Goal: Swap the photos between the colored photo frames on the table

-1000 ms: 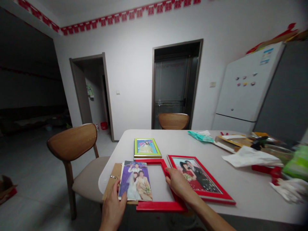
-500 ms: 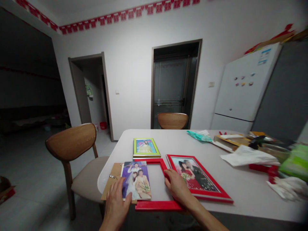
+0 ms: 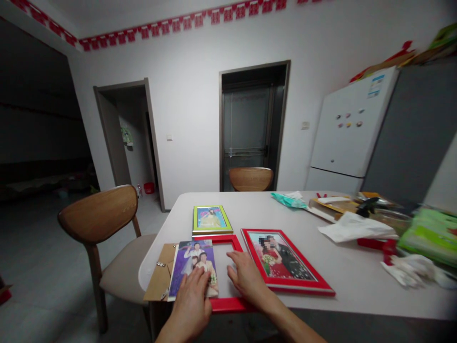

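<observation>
My left hand [image 3: 193, 297] lies with its fingers stretched over the lower part of a loose wedding photo [image 3: 183, 259] with a purple background. That photo covers the left part of an empty red picture frame [image 3: 233, 243] and part of a brown backing board [image 3: 159, 276] with metal clips. Over the frame's right side is my right hand [image 3: 248, 278], fingers apart and slightly bent, holding nothing. Whether its palm touches the frame is hidden. Just right of it lies a second red picture frame [image 3: 326, 287] with a couple's photo inside.
A green picture frame [image 3: 194, 221] lies behind the red one. Across the table's right side are a teal bag [image 3: 289, 200], white paper [image 3: 357, 229], a green packet [image 3: 432, 238] and a crumpled white glove or cloth [image 3: 410, 271]. Wooden chairs stand left [image 3: 100, 209] and behind [image 3: 251, 179].
My left hand has moved from the photo's lower left corner to the right, onto its face. My right hand's fingers have come off the frame's right bar toward its opening. The view has shifted slightly.
</observation>
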Demonstrator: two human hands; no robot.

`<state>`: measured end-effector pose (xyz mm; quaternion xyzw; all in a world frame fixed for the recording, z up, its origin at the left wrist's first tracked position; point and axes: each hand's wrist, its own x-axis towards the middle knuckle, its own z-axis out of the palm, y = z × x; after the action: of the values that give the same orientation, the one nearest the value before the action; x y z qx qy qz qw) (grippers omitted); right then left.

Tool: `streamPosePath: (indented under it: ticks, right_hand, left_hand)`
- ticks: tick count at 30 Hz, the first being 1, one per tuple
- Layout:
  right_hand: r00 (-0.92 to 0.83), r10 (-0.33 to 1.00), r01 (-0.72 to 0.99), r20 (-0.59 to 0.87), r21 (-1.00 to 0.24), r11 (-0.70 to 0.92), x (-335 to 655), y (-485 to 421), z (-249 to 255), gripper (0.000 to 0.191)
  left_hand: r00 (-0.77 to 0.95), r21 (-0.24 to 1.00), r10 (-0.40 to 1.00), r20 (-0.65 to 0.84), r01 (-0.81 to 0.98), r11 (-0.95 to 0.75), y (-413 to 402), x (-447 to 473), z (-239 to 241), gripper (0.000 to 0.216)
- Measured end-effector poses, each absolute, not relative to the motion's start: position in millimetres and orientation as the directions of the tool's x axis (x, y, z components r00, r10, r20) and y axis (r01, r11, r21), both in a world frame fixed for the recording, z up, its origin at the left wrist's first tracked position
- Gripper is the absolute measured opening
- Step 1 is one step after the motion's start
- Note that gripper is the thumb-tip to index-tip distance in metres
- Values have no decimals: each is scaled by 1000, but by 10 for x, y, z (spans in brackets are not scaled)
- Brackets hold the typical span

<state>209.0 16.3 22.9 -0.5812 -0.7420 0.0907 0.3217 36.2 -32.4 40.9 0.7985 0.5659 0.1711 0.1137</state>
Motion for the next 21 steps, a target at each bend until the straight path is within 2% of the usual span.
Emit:
streamPosePath:
  ticks: [2,4,6,7,10,13,15,18,21]
  right_hand:
    - [-109,953,666,284,-690,282,1938,211,203,45]
    - [-98,987,473,126,-867,157,1775,289,164,53]
    - [-85,996,251,27,-967,48,1624,357,151,60]
    - [-77,997,142,24,-989,34,1560,374,168,62]
    - [-44,989,-121,141,-984,135,1428,328,330,66]
    - [-24,968,-249,250,-939,236,1391,204,583,64]
    - [-27,963,-294,269,-923,250,1414,145,694,59]
    - [8,981,-261,192,-947,187,1500,128,656,50]
    - [67,997,-253,-41,-967,-23,1593,150,454,39]
  left_hand:
    - [297,373,944,146,867,-331,-327,365,398,62]
    - [296,372,943,150,867,-331,-321,373,378,61]
    - [294,370,941,170,866,-337,-296,377,337,62]
    - [291,366,936,197,864,-346,-274,374,308,64]
    - [270,366,895,356,840,-400,-182,337,223,68]
    - [211,432,778,592,732,-527,-114,280,237,59]
    - [120,516,721,682,620,-591,-114,255,327,49]
    - [-127,723,755,643,426,-544,-161,274,490,36]
    - [-359,894,821,445,128,-429,-202,374,539,33]
